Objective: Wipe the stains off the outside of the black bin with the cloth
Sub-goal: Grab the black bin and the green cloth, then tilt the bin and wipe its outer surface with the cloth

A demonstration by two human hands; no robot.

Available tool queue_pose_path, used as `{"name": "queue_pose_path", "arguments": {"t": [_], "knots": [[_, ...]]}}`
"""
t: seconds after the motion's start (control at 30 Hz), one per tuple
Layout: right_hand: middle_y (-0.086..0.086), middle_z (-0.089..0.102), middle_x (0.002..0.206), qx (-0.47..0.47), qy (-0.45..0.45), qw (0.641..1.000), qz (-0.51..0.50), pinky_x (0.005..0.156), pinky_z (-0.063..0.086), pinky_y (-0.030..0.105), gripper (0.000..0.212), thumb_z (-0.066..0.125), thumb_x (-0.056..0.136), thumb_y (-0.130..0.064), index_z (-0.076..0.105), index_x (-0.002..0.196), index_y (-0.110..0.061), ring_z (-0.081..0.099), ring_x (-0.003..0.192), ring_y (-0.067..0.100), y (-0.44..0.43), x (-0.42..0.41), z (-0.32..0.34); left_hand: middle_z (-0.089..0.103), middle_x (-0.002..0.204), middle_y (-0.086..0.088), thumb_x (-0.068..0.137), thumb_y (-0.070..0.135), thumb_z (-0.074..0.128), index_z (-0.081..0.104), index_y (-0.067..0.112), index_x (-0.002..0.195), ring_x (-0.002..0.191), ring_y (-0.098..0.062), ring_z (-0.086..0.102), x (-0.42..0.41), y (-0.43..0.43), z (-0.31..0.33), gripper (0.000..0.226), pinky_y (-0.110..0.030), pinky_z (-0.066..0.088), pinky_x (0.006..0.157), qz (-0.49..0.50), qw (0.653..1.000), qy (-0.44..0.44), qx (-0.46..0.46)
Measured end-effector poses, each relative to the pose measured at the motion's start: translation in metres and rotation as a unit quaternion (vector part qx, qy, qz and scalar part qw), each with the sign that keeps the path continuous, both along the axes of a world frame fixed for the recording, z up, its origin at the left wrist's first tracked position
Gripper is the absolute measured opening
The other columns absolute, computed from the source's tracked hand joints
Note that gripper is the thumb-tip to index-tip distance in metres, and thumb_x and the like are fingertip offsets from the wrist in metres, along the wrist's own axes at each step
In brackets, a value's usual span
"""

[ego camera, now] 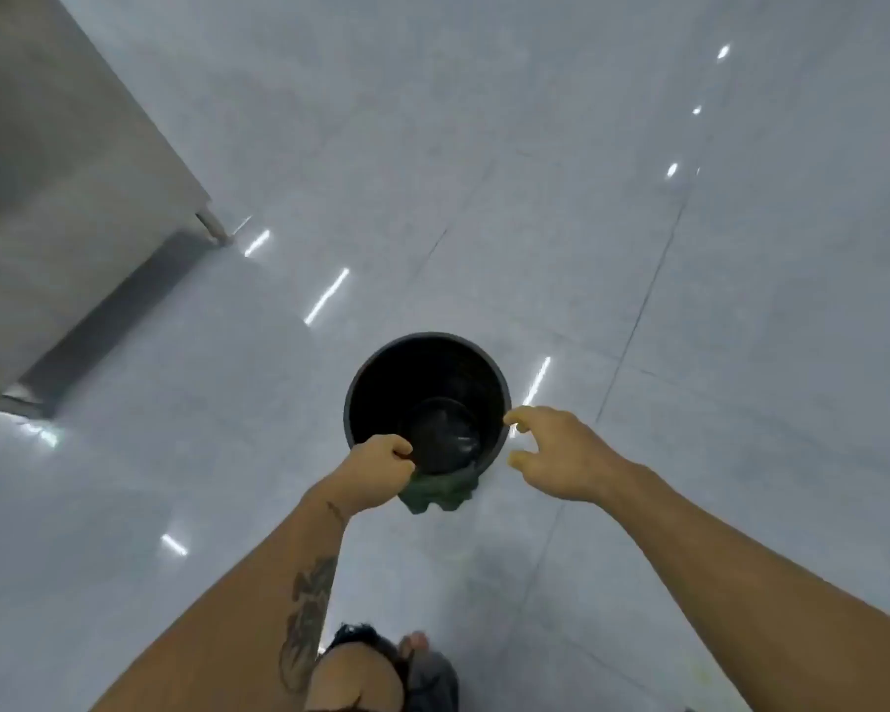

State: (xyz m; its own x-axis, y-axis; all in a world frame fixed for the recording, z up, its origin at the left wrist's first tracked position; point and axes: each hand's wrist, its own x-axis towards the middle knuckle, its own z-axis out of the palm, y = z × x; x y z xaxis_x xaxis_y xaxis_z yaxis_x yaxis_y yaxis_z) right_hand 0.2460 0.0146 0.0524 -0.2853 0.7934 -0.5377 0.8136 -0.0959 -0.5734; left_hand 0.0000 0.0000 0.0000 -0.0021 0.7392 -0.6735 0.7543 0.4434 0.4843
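1. Far left I log one grey cabinet point(63, 197) on short legs, standing on the pale glossy tiled floor point(689, 300); several streaks of light reflect off the tiles.
2. Left hand point(378, 472): one, fist closed tight. It sits at the near rim of the bin and grips one green cloth point(440, 490), which bunches out below and to the right of the fist, against the near outer wall. The forearm carries dark tattoo marks.
3. One black bin point(427, 346), round, upright on the floor at centre frame, mouth facing me. I see a dark liner or shiny base inside; I cannot make out stains on the outer wall from this angle.
4. Right hand point(561, 454): one, open, fingers point(522, 416) loosely curled, holding nothing. Its fingertips are at the bin's right rim; contact I cannot confirm.
5. Bottom centre: a bare knee and one foot, blurred.
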Motion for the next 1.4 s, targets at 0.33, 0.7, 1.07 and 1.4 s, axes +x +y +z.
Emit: {"name": "queue_pose_path", "arguments": {"t": [0.33, 0.7, 1.07, 1.4], "knots": [[0.002, 0.055, 0.128, 0.163, -0.126, 0.949, 0.240, 0.104, 0.032, 0.044, 0.049, 0.056, 0.087, -0.032, 0.047, 0.135, -0.024, 0.049, 0.118, 0.026, -0.021, -0.064, -0.201, 0.059, 0.123, 0.004, 0.082, 0.015, 0.059, 0.049, 0.030, 0.136, 0.123, -0.021, 0.049, -0.024, -0.014, -0.158, 0.057, -0.041, 0.026, 0.113, -0.287, 0.917, 0.255, 0.108], [-0.004, 0.066, 0.086, 0.254, -0.038, 0.963, 0.081, 0.079, 0.055, 0.035, 0.013, 0.062, 0.084, -0.014, 0.069, 0.090, -0.023, 0.061, 0.077, 0.017, -0.025, -0.066, -0.233, 0.065, 0.087, 0.004, 0.085, 0.017, 0.055, 0.067, 0.029, 0.099, 0.091, -0.019, 0.057, -0.020, -0.001, -0.176, 0.022, -0.047, 0.021, 0.111, -0.298, 0.900, 0.292, 0.126], [0.008, 0.062, 0.085, 0.238, 0.075, 0.920, -0.302, 0.062, 0.054, 0.039, 0.018, 0.038, 0.098, -0.011, 0.053, 0.095, -0.021, 0.062, 0.075, 0.025, -0.101, -0.009, -0.151, 0.070, 0.092, 0.005, 0.096, 0.022, 0.048, 0.051, 0.030, 0.080, 0.087, -0.023, 0.065, -0.004, -0.041, -0.117, 0.018, -0.038, 0.048, 0.078, -0.280, 0.901, 0.173, 0.282], [0.012, 0.070, 0.093, 0.128, 0.193, 0.887, -0.399, 0.085, 0.059, 0.047, 0.028, 0.044, 0.089, 0.002, 0.064, 0.086, -0.017, 0.068, 0.087, 0.028, -0.198, -0.026, -0.141, 0.054, 0.069, 0.002, 0.099, 0.017, 0.049, 0.050, 0.017, 0.070, 0.064, -0.017, 0.052, -0.001, -0.121, -0.140, 0.030, -0.027, 0.037, 0.054, -0.140, 0.956, -0.030, 0.255]]}}
